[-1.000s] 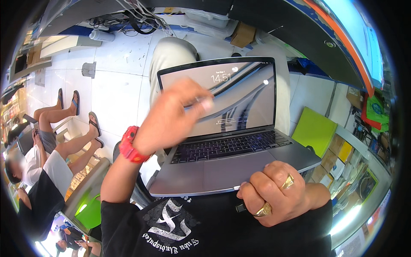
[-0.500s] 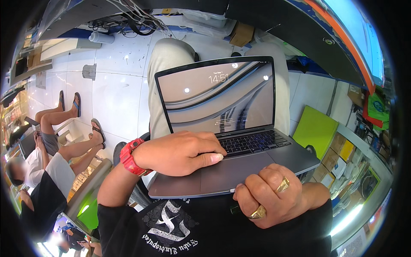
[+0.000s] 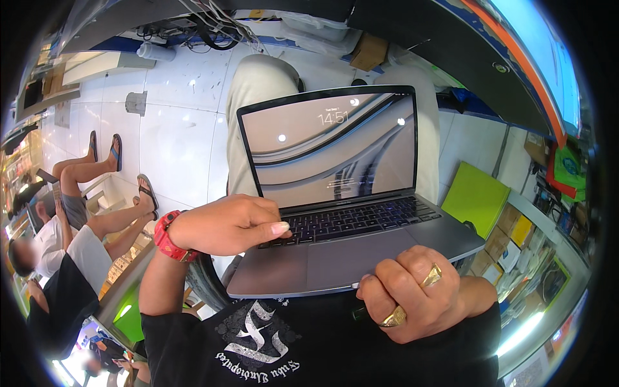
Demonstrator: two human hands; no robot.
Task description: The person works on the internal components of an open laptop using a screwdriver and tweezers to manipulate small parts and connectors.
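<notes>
A grey laptop [image 3: 361, 248] lies open across my lap, its lit screen [image 3: 332, 148] showing a grey wallpaper with dark curved bands. My left hand [image 3: 235, 222], with a red wristwatch [image 3: 169, 237] on its wrist, rests over the left end of the black keyboard [image 3: 351, 222]. Its thumb stretches toward the keys and it holds nothing; the fingertips are partly hidden. At the laptop's front edge, my right hand [image 3: 412, 293] is closed, with two gold rings on its fingers. A pale tip and a dark end [image 3: 358, 314] show beside its fingers; the thing's kind is hidden.
Under the dark counter ahead are cables [image 3: 216, 26], clear plastic bins [image 3: 319, 32] and a cardboard box [image 3: 369, 51]. On the right, a green panel [image 3: 476, 198] leans by a glass display case [image 3: 535, 258]. People [image 3: 71, 251] sit at the left.
My left hand has slid left along the keyboard, uncovering more keys and the left part of the palm rest. My right hand stays closed at the laptop's front edge.
</notes>
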